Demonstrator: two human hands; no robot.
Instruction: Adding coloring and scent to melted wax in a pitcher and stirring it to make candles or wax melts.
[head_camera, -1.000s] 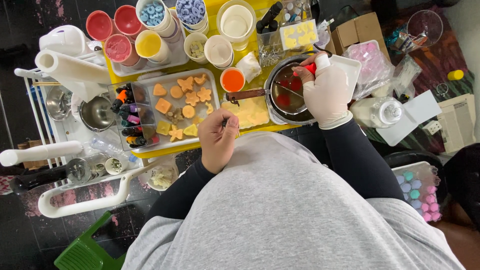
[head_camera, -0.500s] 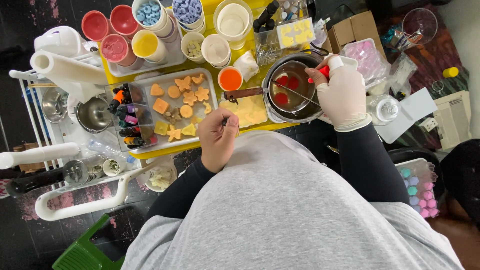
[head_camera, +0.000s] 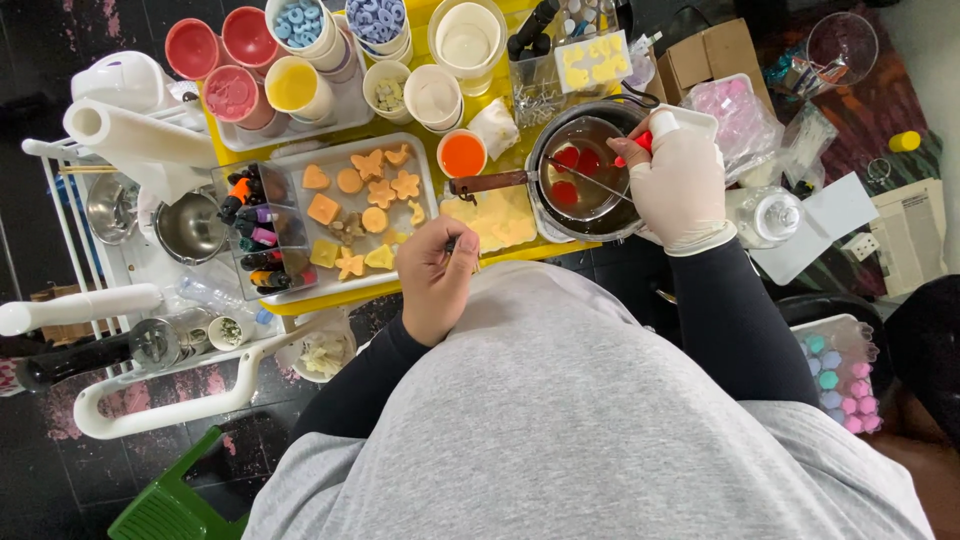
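Red wax pieces sit in the dark pot (head_camera: 590, 165), straight under the gloved right hand (head_camera: 678, 185).

That right hand pinches a thin rod (head_camera: 590, 180) whose long axis slants across the pot toward the wooden handle (head_camera: 492, 183); it is the nearer hand. The bare left hand (head_camera: 437, 275) rests curled at the yellow table's edge (head_camera: 330, 302), fingers pressed on something small, unclear. Since half a second ago the right hand has drawn slightly back over the pot's rim; the left has not moved.
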